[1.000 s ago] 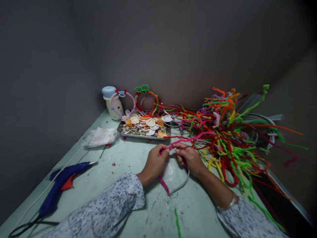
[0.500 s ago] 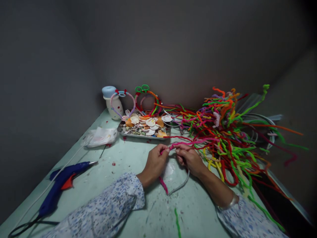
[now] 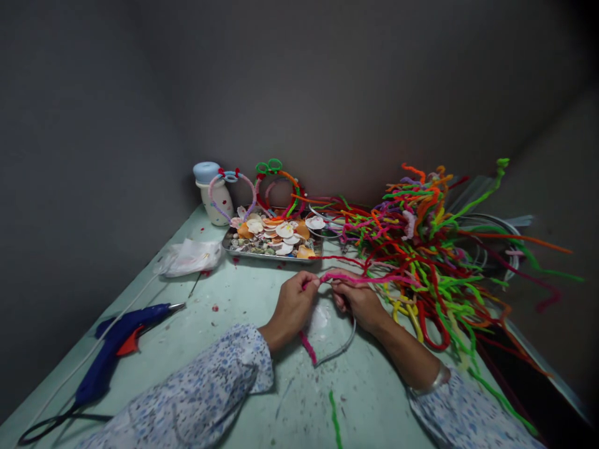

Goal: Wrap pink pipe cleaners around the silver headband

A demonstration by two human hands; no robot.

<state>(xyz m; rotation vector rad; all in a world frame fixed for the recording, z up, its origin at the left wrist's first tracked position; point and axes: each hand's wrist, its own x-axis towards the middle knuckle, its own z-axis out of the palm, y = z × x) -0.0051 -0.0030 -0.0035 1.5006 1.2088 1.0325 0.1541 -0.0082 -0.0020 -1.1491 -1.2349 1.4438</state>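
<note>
My left hand point(image 3: 294, 307) and my right hand point(image 3: 359, 302) meet at the middle of the table, both closed on a thin grey headband point(image 3: 340, 348). A pink pipe cleaner point(image 3: 365, 279) is wound round the headband where the fingers pinch it. Its free end runs off to the right, over the pile. The headband's lower end, wrapped in pink point(image 3: 307, 347), rests on the table below my left hand.
A big heap of coloured pipe cleaners point(image 3: 421, 249) fills the right side. A metal tray of shells point(image 3: 274, 240), finished headbands point(image 3: 255, 187) and a white jar point(image 3: 213, 193) stand at the back. A blue glue gun point(image 3: 116, 343) and a plastic bag point(image 3: 189, 257) lie left.
The pink pipe cleaner's free end has swung lower and further right. My right hand has shifted slightly down; the headband has turned a little.
</note>
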